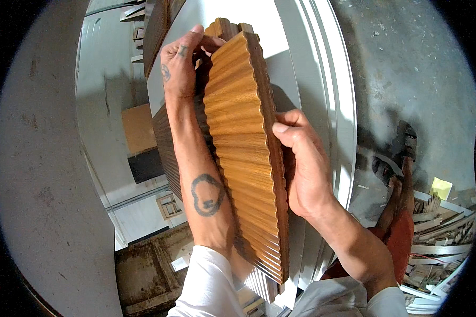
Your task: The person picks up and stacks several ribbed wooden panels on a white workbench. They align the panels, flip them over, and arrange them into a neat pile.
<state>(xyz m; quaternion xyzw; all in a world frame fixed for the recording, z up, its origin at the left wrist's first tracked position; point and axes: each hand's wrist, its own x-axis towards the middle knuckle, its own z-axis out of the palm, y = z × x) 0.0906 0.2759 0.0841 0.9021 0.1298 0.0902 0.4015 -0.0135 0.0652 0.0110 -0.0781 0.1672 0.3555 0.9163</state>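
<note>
A brown wooden panel (pixel 243 127) with a wavy, fluted face stands tilted on its long edge, running from far to near. At its far left corner my left hand (pixel 181 66) is closed on it, with the fingers partly hidden behind the wood. My right hand (pixel 304 158) grips the flat right edge midway along, thumb on the edge and the other fingers mostly out of sight. Further wooden pieces (pixel 220 27) show behind the panel's far end. Beneath everything lies a white board (pixel 269 24).
Stacked white boards (pixel 328 90) curve along the right. Dark ribbed panels (pixel 166 153) lie left of my left forearm. Legs in red shorts (pixel 402 238) and dark sandals stand on the grey floor (pixel 407 63). Wood offcuts (pixel 428 253) are piled at lower right.
</note>
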